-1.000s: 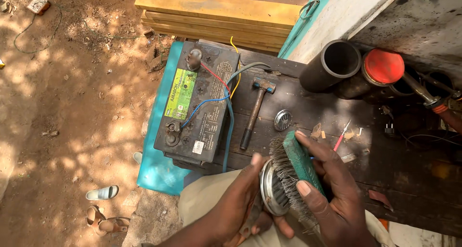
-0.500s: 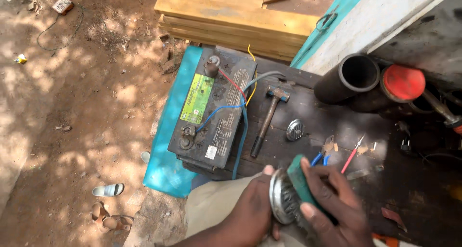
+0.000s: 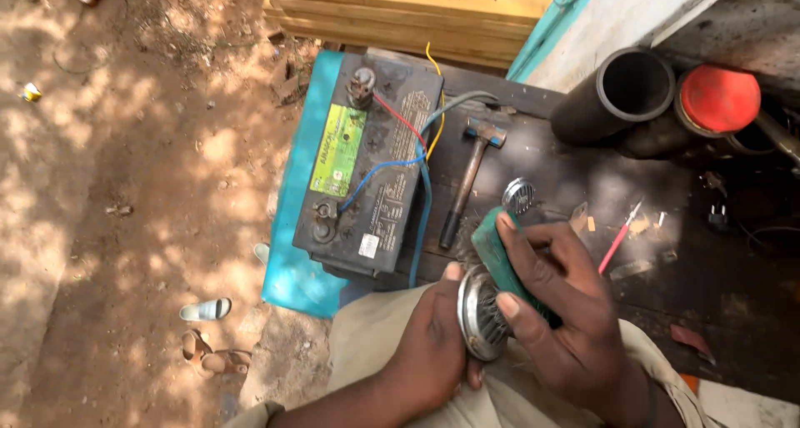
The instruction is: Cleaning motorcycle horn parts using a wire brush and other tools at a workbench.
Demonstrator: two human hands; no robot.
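My left hand [image 3: 433, 345] grips a round metal disc-shaped part [image 3: 477, 311] from below, held edge-on over my lap. My right hand [image 3: 558, 311] is closed on a wire brush with a green handle [image 3: 500, 261], its bristles pressed against the disc. Just beyond my hands, a black car battery [image 3: 367, 161] with a green label lies on a dark wooden bench [image 3: 733, 286], with red, blue and yellow wires running off its terminals. A hammer [image 3: 467, 186] lies right of the battery.
A small round metal cap [image 3: 518, 196] and a red-handled screwdriver [image 3: 618, 238] lie on the bench. A black pipe [image 3: 621, 95] and a red-capped cylinder [image 3: 717, 103] sit at the back right. Stacked wooden planks [image 3: 417, 11] lie behind. Sandy ground holds sandals [image 3: 205, 311].
The view has shifted, so the battery and bench sit lower and larger in frame. My right hand has worked the brush across the disc; both hands keep their grip.
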